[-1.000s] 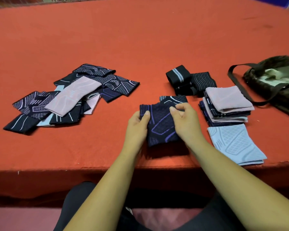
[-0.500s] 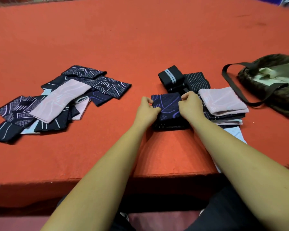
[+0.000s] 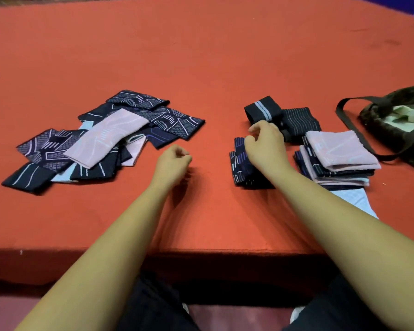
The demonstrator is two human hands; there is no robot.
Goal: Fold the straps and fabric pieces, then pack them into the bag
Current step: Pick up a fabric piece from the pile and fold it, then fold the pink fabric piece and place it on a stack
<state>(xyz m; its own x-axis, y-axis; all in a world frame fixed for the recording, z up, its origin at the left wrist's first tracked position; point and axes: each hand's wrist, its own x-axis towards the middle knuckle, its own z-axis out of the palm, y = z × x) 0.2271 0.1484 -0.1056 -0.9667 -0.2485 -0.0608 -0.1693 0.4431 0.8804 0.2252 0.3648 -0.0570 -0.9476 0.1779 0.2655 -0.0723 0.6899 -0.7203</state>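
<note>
**Fabric pieces on the orange tabletop, bag at the right: one navy piece under the right hand**

- Tabletop (image 3: 201,56): covered in orange-red cloth; its near edge runs across the lower part of the view.
- Left hand (image 3: 171,163): fingers loosely curled and holding nothing. It sits on or just above the bare cloth, between the loose pile and the folded navy piece and touching neither.
- Right hand (image 3: 265,146): lies over the folded navy piece, fingers curled at its far edge. Whether the fingers pinch the cloth or only rest on it cannot be told.
- Folded navy piece (image 3: 238,163): dark blue with purple and pale line pattern, lying flat on the tabletop, just left of the folded stack.
- Loose pile (image 3: 48,149): unfolded patterned navy, pink and pale blue pieces overlapping at the left, with a long pink piece (image 3: 105,137) on top.
- Folded stack (image 3: 332,170): pink and navy squares in layers, a pink one uppermost, right of the right hand.
- Black strap (image 3: 261,108): a folded loop with a pale stripe, just beyond the right hand's fingers.
- Striped dark piece (image 3: 299,120): touches the black strap, behind the folded stack.
- Pale blue piece (image 3: 359,201): lies flat near the tabletop edge, partly hidden by the right forearm.
- Bag (image 3: 411,91): dark and mottled, open, pale lining showing, at the far right. Its dark handle (image 3: 353,130) loops out towards the folded stack.
</note>
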